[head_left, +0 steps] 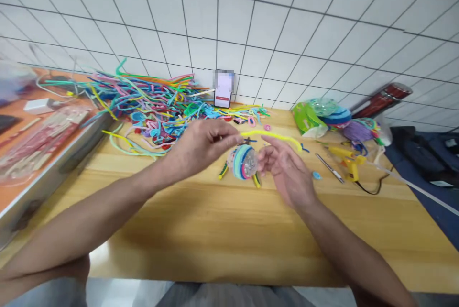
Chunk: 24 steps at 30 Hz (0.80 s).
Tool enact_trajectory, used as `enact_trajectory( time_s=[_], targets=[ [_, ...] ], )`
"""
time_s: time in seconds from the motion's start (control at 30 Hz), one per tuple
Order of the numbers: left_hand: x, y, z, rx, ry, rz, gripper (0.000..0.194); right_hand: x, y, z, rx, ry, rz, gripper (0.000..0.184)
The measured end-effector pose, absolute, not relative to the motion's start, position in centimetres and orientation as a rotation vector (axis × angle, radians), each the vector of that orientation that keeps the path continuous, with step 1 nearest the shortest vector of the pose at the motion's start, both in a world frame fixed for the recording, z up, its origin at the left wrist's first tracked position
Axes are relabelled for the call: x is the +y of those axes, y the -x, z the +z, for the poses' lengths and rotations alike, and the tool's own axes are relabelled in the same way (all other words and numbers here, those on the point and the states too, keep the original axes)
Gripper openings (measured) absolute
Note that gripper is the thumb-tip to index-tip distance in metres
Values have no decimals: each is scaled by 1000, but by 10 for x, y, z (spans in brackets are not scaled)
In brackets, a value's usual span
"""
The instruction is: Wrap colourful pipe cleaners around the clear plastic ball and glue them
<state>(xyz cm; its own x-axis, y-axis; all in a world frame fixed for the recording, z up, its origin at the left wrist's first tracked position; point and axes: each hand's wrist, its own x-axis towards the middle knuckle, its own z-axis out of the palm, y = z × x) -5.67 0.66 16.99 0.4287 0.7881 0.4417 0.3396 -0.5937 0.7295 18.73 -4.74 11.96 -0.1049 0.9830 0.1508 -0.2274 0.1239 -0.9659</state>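
A fuzzy yellow pipe cleaner (271, 134) is pinched at its left end between the thumb and fingers of my left hand (208, 142). Its free length arches to the right, above my right hand (289, 168), whose fingers are apart and slightly curled near it. Whether the right fingertips touch it, I cannot tell. Below and between the hands sits a clear plastic ball or bottle wrapped in blue, mint and pink bands (241, 162). Yellow and dark green strips (256, 181) stick out from under it on the wooden table (215, 230).
A heap of colourful pipe cleaners (154, 101) lies at the back left. A phone (224, 89) leans on the tiled wall. To the right are a yellow glue gun (351, 163), a pen-like tool (330, 168), a green packet (309, 119) and a dark red flask (385, 99).
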Motion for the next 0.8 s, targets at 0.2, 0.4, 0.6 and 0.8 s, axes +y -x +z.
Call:
enact_trajectory(
  time_s=[0.2,0.4,0.6,0.8],
  targets=[
    [-32,30,133,883,-1920,849,35,-44,-193,120,-1036,864,1135,44],
    [-62,26,102,841,-1510,603,57,-21,-223,119,-996,929,975,54],
    [-81,11,81,776,-1525,556,58,-7,-227,121,-1033,1034,931,72],
    [-96,1,71,717,-1545,479,56,0,-240,120,-1136,1086,997,74]
  ],
)
